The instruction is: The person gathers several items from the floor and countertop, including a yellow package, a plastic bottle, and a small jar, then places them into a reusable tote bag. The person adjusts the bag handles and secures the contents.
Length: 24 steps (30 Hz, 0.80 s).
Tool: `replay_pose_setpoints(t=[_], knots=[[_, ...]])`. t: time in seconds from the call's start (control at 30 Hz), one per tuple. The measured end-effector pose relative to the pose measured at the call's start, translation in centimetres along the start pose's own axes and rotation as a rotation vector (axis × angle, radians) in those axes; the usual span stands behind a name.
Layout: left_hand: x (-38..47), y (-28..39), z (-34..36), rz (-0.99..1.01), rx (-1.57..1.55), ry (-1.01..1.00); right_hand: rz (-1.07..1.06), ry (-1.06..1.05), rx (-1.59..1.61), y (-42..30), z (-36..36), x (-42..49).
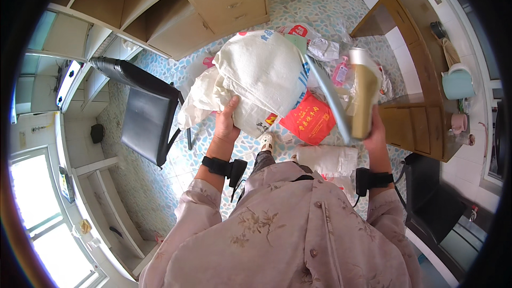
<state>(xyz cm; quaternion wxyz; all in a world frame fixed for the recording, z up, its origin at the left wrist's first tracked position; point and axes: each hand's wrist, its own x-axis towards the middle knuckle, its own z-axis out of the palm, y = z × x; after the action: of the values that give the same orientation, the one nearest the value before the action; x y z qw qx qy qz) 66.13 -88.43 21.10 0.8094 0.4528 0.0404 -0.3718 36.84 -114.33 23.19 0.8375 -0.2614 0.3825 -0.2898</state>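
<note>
My left hand (pixel 228 122) grips the edge of a large white woven sack (pixel 260 72) that bears printed writing. My right hand (pixel 375 134) is around a gold-coloured plastic bottle (pixel 363 100) with a white top, slightly blurred. A long, curved light-blue object (pixel 330 96) leans between the sack and the bottle; whether my right fingers touch it is hidden. Below the sack's right side lies a red plastic bag (pixel 312 122) with yellow writing. A pink pump bottle (pixel 341 73) stands beyond it, left of the gold bottle.
A rolled white bundle (pixel 328 160) lies near my feet. Crumpled silvery packaging (pixel 324 49) is on the tiled floor ahead. A black chair (pixel 148 116) stands left, another black chair (pixel 432 204) right. A wooden drawer cabinet (pixel 224 0) is ahead, a brown cabinet (pixel 420 88) to the right.
</note>
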Motion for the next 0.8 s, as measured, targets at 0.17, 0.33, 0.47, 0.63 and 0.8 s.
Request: replay_pose_setpoints(t=[0.17, 0.33, 0.47, 0.63, 0.8], knots=[[0.4, -0.6, -1.0, -0.053, -0.102, -0.009, 0.272, -0.559, 0.773, 0.4, -3.0, 1.2], [0.9, -1.3, -2.4, -0.119, -0.086, 0.019, 0.29, -0.505, 0.874, 1.5, -3.9, 2.0], [1.4, -1.1, -3.2, -0.101, -0.02, 0.038, 0.335, -0.611, 0.785, 1.9, -3.6, 1.2], [3.2, -2.3, -5.0, -0.06, 0.153, -0.008, 0.374, -0.551, 0.783, 2.3, -3.6, 0.3], [7.5, -3.6, -7.3, -0.553, 0.679, 0.177, 0.178, -0.056, 0.589, 2.9, -4.4, 0.0]])
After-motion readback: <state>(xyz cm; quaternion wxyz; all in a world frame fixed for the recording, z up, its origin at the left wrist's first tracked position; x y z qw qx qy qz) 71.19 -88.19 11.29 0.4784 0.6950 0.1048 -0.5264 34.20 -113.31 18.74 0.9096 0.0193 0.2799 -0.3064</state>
